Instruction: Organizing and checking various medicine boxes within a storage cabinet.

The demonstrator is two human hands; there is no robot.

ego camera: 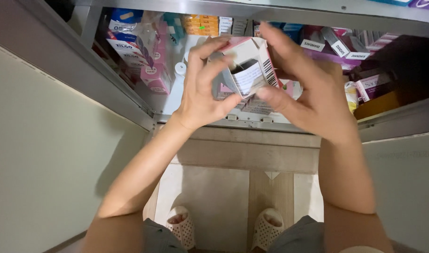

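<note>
Both hands up at shelf height, gripping 1 small pink-and-white carton [250, 65] between them, held over the shelf front edge. Left hand [203, 89]: fingers curled over the carton's left side and top, thumb pressed at its lower edge. Right hand [313, 89]: fingers spread, closed on the carton's right side, forefinger over the top. Carton's end flaps are open; a dark bottle with a white label [246, 75] shows inside. Surface: white shelf [177, 100] with a metal front rail, crowded with small boxes, pink cartons [153, 77] at left, orange ones [203, 24] at back. Pale wall panel [45, 154] at left. Below: tiled floor [214, 192], 2 white perforated slippers [181, 227].
</note>
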